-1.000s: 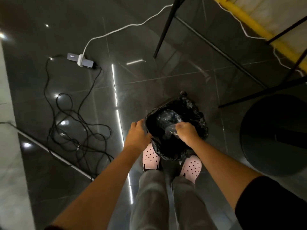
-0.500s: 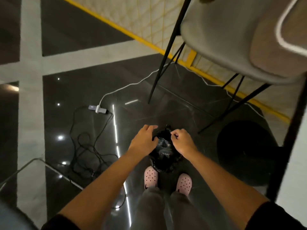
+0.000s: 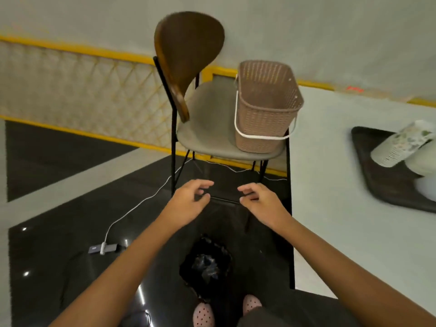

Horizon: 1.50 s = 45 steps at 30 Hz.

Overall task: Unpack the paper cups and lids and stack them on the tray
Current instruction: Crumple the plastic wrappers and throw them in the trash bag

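My left hand (image 3: 188,199) and right hand (image 3: 259,199) hung empty, grip loose, above black-bagged bin (image 3: 206,267). Best next: reach sleeved paper cups (image 3: 401,145) on dark tray (image 3: 382,180), grasp mid-sleeve.

Tray (image 3: 387,185) on white table (image 3: 335,208)
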Each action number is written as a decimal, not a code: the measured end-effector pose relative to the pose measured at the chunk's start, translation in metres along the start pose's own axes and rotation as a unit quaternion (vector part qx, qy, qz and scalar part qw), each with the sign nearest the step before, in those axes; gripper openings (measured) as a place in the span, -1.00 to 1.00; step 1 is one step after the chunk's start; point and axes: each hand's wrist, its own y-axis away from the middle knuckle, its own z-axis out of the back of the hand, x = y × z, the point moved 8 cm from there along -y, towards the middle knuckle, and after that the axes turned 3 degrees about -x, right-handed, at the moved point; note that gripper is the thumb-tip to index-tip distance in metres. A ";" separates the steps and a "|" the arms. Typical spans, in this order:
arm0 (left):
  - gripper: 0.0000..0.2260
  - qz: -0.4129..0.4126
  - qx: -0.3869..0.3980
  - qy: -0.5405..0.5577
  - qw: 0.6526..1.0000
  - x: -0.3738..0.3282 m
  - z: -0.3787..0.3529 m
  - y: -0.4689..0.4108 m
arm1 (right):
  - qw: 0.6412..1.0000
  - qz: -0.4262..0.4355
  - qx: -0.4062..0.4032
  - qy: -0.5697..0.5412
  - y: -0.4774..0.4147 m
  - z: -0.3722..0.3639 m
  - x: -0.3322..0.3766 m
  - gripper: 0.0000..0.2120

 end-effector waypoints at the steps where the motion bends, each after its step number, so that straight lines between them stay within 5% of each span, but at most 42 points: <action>1: -0.73 -0.013 0.003 0.005 1.000 -0.012 -0.002 -0.004 | 1.000 0.000 -0.012 -0.003 0.002 0.014 0.001 -0.72; 15: -0.78 -0.145 0.070 0.007 0.987 -0.193 -0.081 -0.092 | 0.983 0.027 -0.174 -0.055 -0.005 0.216 -0.030 -0.78; 32: -0.68 -0.171 0.035 -0.040 0.984 -0.384 -0.244 -0.271 | 0.974 0.047 -0.221 0.007 -0.108 0.506 -0.119 -0.81; 45: -0.44 -0.215 0.048 -0.259 0.941 -0.416 -0.351 -0.435 | 0.977 -0.031 -0.161 0.135 -0.259 0.600 -0.200 -0.65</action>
